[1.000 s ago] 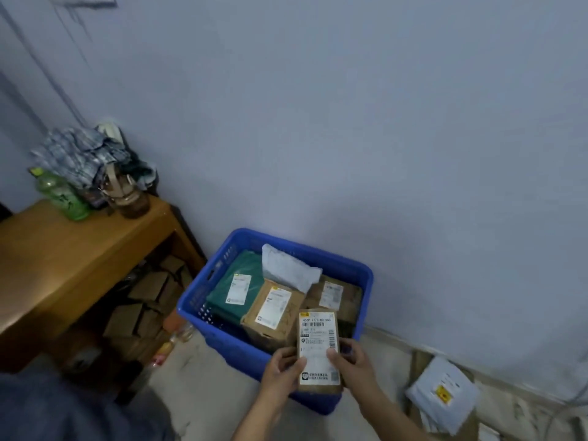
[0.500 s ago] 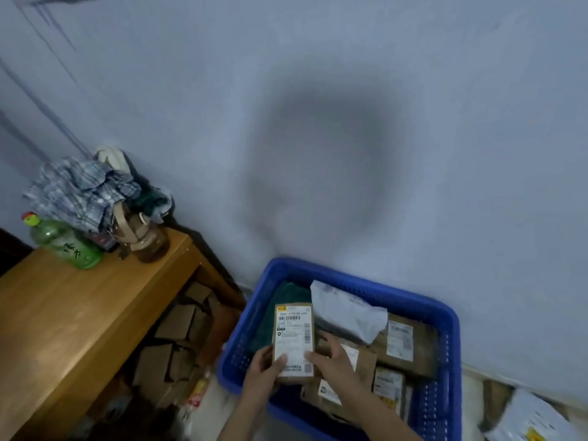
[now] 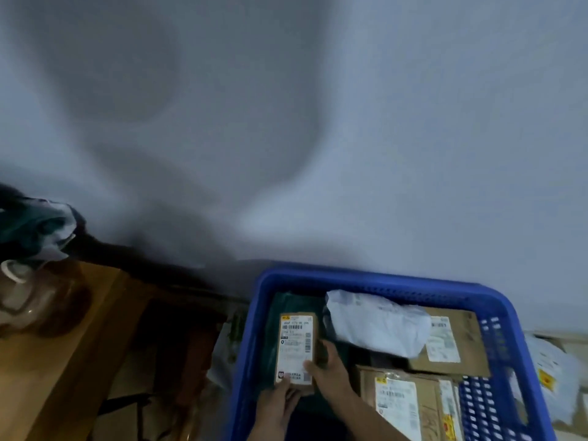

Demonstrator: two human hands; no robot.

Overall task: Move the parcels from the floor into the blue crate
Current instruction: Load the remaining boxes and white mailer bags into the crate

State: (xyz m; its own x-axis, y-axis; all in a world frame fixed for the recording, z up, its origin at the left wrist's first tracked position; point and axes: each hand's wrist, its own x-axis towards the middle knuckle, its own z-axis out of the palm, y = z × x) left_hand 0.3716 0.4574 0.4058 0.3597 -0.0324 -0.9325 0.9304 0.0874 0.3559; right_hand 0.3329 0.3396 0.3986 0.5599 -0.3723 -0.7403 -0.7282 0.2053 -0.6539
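Head view: both the left hand (image 3: 277, 401) and right hand (image 3: 329, 366) pinch a small labelled parcel (image 3: 295, 348) inside the blue crate (image 3: 366, 276), over a green package (image 3: 280, 305).

The small parcel (image 3: 295, 348) I hold is matt brown cardboard with a smooth white paper label, inside the glossy perforated plastic blue crate (image 3: 483, 313). Right of it lies a crinkled white plastic mailer (image 3: 375, 323); at lower left, the table (image 3: 63, 354) is smooth varnished wood.

Two bare, sleeveless forearms (image 3: 356, 412)
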